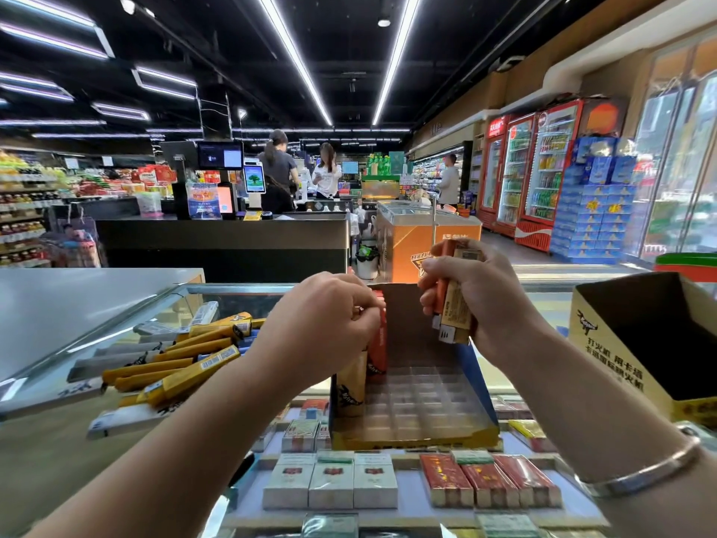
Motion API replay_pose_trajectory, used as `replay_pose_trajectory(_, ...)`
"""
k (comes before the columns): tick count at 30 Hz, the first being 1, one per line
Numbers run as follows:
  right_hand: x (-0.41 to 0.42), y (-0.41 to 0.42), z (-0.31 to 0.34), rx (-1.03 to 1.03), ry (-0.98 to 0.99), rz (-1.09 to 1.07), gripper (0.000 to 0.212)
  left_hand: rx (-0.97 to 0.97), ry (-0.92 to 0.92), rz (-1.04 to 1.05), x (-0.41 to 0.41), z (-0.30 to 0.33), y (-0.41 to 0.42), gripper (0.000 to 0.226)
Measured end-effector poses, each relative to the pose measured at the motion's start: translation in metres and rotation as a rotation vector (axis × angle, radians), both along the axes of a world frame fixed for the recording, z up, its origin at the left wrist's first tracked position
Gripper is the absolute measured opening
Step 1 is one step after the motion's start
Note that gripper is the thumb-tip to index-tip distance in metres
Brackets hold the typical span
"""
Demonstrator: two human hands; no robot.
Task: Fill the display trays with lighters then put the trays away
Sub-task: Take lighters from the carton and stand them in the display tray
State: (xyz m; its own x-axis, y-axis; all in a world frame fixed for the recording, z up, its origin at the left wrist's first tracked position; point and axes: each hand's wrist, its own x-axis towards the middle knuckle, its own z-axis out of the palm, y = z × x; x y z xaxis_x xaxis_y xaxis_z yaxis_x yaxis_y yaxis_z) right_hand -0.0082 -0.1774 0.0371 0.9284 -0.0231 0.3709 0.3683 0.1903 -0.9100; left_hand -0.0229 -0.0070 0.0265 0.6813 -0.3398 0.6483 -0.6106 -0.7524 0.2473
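At centre frame my left hand (pixel 326 316) has its fingers curled, pinching the top of a red lighter (pixel 378 343) standing in the left column of the display tray (pixel 423 429), which sits on the glass counter (pixel 232 293). Just right of centre, my right hand (pixel 477 293) grips a bundle of lighters (pixel 454 304) above the tray's back wall. More loose lighters (pixel 186 363) lie piled at left, and an empty box (pixel 620 343) stands at the right edge.

"打火机" on yellow box (pixel 620 355)
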Motion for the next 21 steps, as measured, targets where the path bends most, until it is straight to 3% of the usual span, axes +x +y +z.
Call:
replay_pose_trajectory(6,0.0011,0.0001,0.0005,0.003,0.005,-0.003,0.012,0.119,0.054,0.050,0.0022,0.0000,0.0021,0.040)
replay_pose_trajectory(10,0.0017,-0.0004,0.0005,-0.030,0.062,0.010,0.017,0.086,0.039,0.037,0.0037,-0.0015,0.0024,0.058)
replay_pose_trajectory(15,0.0017,-0.0002,0.0052,-0.009,0.106,0.060,0.027,0.007,-0.139,-0.090,0.0000,-0.0032,0.0006,0.034)
replay_pose_trajectory(21,0.0033,0.0032,0.0032,0.051,0.127,0.127,0.017,-0.019,-0.224,-0.156,0.0016,-0.0062,-0.0018,0.040)
